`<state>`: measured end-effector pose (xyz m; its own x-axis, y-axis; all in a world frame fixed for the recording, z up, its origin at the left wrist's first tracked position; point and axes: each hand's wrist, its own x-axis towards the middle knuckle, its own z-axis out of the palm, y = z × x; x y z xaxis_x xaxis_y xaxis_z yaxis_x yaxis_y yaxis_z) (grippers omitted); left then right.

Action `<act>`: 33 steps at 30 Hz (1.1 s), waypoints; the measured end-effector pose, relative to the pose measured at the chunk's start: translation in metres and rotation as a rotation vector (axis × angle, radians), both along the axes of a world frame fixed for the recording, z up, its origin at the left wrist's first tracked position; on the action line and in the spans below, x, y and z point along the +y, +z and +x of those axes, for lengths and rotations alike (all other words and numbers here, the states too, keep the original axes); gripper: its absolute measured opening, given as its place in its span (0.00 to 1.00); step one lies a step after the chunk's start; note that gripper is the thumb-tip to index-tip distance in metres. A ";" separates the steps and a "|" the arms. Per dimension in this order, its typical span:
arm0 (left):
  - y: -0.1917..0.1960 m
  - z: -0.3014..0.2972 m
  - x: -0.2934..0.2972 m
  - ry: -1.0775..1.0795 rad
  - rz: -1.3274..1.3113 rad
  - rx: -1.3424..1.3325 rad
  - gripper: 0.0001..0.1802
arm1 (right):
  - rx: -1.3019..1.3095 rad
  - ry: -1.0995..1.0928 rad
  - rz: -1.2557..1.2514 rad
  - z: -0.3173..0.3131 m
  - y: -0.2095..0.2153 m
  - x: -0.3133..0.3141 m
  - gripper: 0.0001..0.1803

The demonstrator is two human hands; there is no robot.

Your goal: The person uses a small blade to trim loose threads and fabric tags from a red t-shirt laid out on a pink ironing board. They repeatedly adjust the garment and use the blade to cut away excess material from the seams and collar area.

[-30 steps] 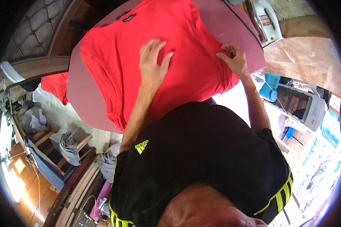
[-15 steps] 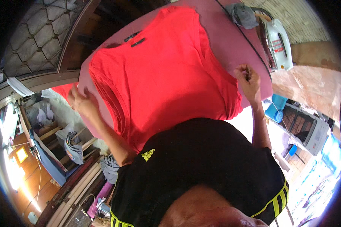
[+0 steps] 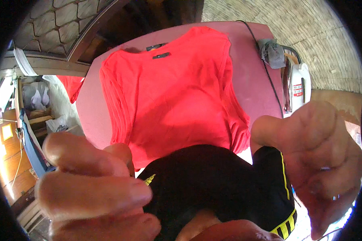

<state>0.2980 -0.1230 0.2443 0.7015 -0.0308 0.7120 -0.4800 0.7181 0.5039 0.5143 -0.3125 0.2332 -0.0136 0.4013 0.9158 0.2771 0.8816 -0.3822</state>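
Note:
Both of my hands are raised close to the camera, away from the cloth. My left hand (image 3: 94, 190) looms large at the lower left, its fingers loosely bent and spread, with nothing seen in it. At the right, my right hand (image 3: 315, 154) turns its palm into view with the thumb apart; it too shows nothing held. Beyond them a red sleeveless top (image 3: 177, 96) lies spread on a pink padded ironing board (image 3: 249, 88), its neckline and dark label toward the far side. Its near hem is partly hidden by my black shirt (image 3: 209, 180).
A white iron (image 3: 299, 86) stands at the board's right end beside a grey cloth bundle (image 3: 272, 53). A black cord (image 3: 265, 66) crosses the board. Another red cloth (image 3: 71, 86) hangs off the left edge, near a metal-grille door (image 3: 60, 26).
My hands have left the sides of the red top and come up close to the camera. The view has shifted, so the board and top sit lower in it.

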 end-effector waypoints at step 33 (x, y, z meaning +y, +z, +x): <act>-0.228 0.104 0.155 -2.822 -3.368 -0.982 0.07 | 0.036 -0.705 -1.009 0.008 -0.205 0.145 0.13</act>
<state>0.4020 0.0317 0.0167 0.8962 0.1697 0.4099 -0.1303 -0.7825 0.6089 0.5225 -0.1680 0.0277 0.5119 0.8385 0.1870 0.5480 -0.1511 -0.8227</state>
